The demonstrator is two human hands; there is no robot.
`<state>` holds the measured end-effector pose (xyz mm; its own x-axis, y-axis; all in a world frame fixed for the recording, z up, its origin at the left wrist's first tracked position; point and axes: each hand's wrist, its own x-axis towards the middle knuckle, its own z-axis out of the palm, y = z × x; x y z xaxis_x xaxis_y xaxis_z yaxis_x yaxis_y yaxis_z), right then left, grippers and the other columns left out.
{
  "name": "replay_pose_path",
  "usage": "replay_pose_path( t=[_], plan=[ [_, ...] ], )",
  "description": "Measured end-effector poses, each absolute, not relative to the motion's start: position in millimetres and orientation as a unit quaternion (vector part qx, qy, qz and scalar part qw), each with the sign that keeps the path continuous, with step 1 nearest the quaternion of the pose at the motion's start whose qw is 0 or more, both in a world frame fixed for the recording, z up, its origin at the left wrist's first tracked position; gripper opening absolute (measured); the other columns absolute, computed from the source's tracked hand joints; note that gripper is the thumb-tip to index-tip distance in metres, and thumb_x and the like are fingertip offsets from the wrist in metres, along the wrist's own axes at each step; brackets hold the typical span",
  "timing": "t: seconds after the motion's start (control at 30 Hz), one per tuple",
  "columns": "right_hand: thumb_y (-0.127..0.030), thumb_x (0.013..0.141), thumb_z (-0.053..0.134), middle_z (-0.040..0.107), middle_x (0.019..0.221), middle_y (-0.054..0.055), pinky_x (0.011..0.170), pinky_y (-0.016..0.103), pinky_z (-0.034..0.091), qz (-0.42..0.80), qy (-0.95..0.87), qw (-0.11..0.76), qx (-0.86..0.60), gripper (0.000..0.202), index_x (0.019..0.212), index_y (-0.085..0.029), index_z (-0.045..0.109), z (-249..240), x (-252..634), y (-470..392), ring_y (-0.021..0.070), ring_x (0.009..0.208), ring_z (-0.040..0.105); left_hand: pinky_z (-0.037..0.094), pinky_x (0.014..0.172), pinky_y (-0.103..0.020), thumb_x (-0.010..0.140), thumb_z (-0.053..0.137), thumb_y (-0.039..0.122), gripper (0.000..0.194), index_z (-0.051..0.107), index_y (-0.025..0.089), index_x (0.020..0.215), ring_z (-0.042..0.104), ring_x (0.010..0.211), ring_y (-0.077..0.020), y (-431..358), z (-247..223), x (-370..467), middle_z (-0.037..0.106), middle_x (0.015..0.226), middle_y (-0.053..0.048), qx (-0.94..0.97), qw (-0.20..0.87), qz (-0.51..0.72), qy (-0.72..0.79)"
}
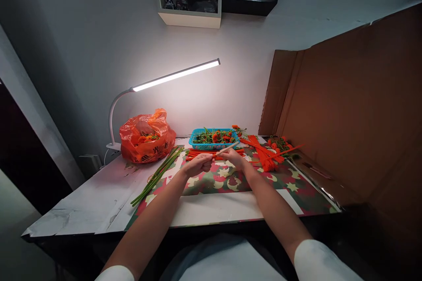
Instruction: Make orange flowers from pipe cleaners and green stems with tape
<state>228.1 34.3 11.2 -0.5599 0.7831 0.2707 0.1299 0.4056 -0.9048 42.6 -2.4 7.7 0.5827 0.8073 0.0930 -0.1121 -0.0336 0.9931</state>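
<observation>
Both of my hands meet over the patterned mat, in front of the blue basket. A thin pale stick slants up to the right between them. My right hand is closed round it. My left hand is closed at its lower left end, with a small orange-red bit at the fingertips; what exactly it grips is too small to make out. Behind the hands lies a row of red-orange sticks. The blue basket holds green stems and orange flowers.
An orange plastic bag with flowers stands at the left, near long green stems and a lit lamp. Red strips and more flowers lie at the right, beside a tall cardboard panel.
</observation>
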Motion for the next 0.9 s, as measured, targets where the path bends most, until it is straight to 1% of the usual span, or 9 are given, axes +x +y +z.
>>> replay_pose_path(
  t=[0.07,0.17,0.33,0.43,0.53,0.63,0.7,0.8,0.9],
  plan=[
    [-0.059,0.066,0.061,0.027,0.051,-0.006,0.047,0.023,0.017,0.447,-0.787,0.291,-0.311,0.048,0.053,-0.018,0.041,10,237,35,0.0067,0.05,0.023,0.012,0.044,-0.022,0.072,0.062,0.055,0.042,0.054,0.014,0.071,0.013,0.043,-0.0046,-6,8,40,0.018,0.048,0.011,0.666,0.627,0.286,0.286],
    [-0.058,0.063,0.066,0.025,0.05,-0.007,0.047,0.022,0.016,0.418,-0.815,0.253,-0.313,0.051,0.049,-0.017,0.038,5,244,37,0.0057,0.049,0.022,0.012,0.044,-0.023,0.071,0.062,0.058,0.046,0.061,0.012,0.071,0.016,0.043,-0.0054,-5,7,38,0.022,0.047,0.009,0.727,0.557,0.212,0.341],
    [-0.057,0.067,0.063,0.028,0.049,-0.007,0.047,0.021,0.018,0.327,-0.832,0.291,-0.341,0.051,0.048,-0.017,0.036,-6,242,42,0.0057,0.049,0.024,0.015,0.044,-0.023,0.07,0.059,0.061,0.049,0.069,0.013,0.07,0.021,0.044,-0.0068,1,6,33,0.027,0.046,0.007,0.796,0.371,0.203,0.432],
    [-0.055,0.07,0.06,0.031,0.048,-0.006,0.047,0.021,0.019,0.276,-0.836,0.31,-0.358,0.049,0.048,-0.017,0.037,-12,237,44,0.0063,0.048,0.027,0.018,0.044,-0.023,0.072,0.056,0.06,0.049,0.07,0.013,0.069,0.025,0.044,-0.0075,4,5,32,0.031,0.046,0.006,0.81,0.331,0.198,0.442],
    [-0.052,0.072,0.057,0.033,0.048,-0.005,0.048,0.022,0.019,0.211,-0.844,0.323,-0.373,0.047,0.048,-0.017,0.039,-13,233,43,0.0069,0.049,0.028,0.021,0.045,-0.023,0.075,0.053,0.055,0.046,0.07,0.013,0.069,0.03,0.043,-0.009,7,2,34,0.035,0.044,0.005,0.813,0.295,0.187,0.465],
    [-0.051,0.077,0.053,0.035,0.048,-0.004,0.05,0.023,0.018,0.163,-0.845,0.332,-0.387,0.046,0.049,-0.017,0.04,-9,229,37,0.0079,0.05,0.03,0.026,0.05,-0.023,0.08,0.048,0.045,0.038,0.068,0.014,0.07,0.04,0.05,-0.0117,9,-1,37,0.049,0.052,0.001,0.799,0.231,0.223,0.508],
    [-0.05,0.08,0.049,0.036,0.048,-0.004,0.051,0.024,0.019,0.139,-0.84,0.351,-0.39,0.046,0.049,-0.017,0.038,-5,224,33,0.0085,0.05,0.03,0.027,0.052,-0.024,0.082,0.045,0.039,0.034,0.064,0.014,0.069,0.044,0.055,-0.0132,9,-2,41,0.053,0.058,-0.001,0.777,0.179,0.282,0.535],
    [-0.049,0.083,0.042,0.034,0.051,-0.003,0.052,0.025,0.02,0.133,-0.821,0.385,-0.399,0.045,0.05,-0.018,0.036,-2,218,30,0.0096,0.052,0.03,0.026,0.051,-0.024,0.084,0.041,0.037,0.034,0.057,0.015,0.063,0.04,0.054,-0.0126,10,-1,47,0.048,0.055,0.0,0.737,0.145,0.376,0.543],
    [-0.053,0.083,0.039,0.03,0.053,-0.003,0.053,0.024,0.022,0.2,-0.785,0.423,-0.406,0.045,0.053,-0.019,0.036,-1,214,33,0.0106,0.055,0.029,0.026,0.05,-0.023,0.084,0.041,0.043,0.037,0.053,0.016,0.063,0.036,0.052,-0.011,11,-1,52,0.041,0.053,0.002,0.705,0.202,0.451,0.509]
  ],
)
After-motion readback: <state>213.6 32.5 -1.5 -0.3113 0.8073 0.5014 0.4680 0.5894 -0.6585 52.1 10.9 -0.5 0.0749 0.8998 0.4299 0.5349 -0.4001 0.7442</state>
